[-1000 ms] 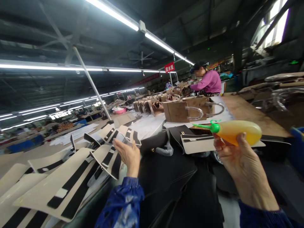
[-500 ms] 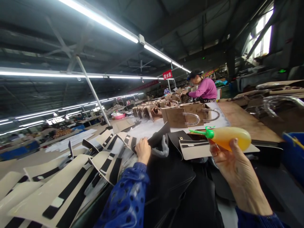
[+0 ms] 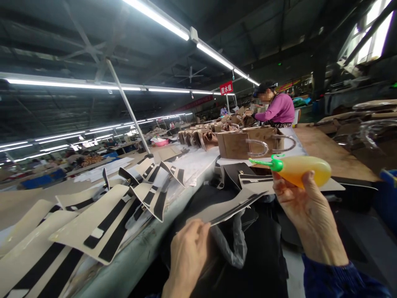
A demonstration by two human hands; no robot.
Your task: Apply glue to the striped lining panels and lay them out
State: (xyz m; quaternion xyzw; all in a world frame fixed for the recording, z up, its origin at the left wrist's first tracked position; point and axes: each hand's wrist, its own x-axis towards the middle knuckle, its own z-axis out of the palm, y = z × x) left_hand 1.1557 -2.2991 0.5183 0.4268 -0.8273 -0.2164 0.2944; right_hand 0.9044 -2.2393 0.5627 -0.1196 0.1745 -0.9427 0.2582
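Note:
My left hand (image 3: 188,253) is closed on the near edge of a bag panel (image 3: 225,205), pale on its upper face with a dark strip along one side. Below that panel hangs a plastic-wrapped handle (image 3: 238,250). In my right hand (image 3: 305,209), raised at the right, is a squeeze bottle (image 3: 305,167) of yellow liquid, its green nozzle pointing left. Another pale panel (image 3: 257,182) lies behind the held one. Black bag material (image 3: 260,248) spreads beneath both hands.
Several beige panels with black strips (image 3: 102,223) overlap on the table at the left. Brown bags with wrapped handles (image 3: 232,145) stand farther back. A person in a purple top (image 3: 281,108) works beyond them. A blue bin (image 3: 387,194) is at the right edge.
My left hand has drawn back towards me, bringing the panel and its wrapped handle over the black material. The right hand still holds the bottle. The view has shifted slightly.

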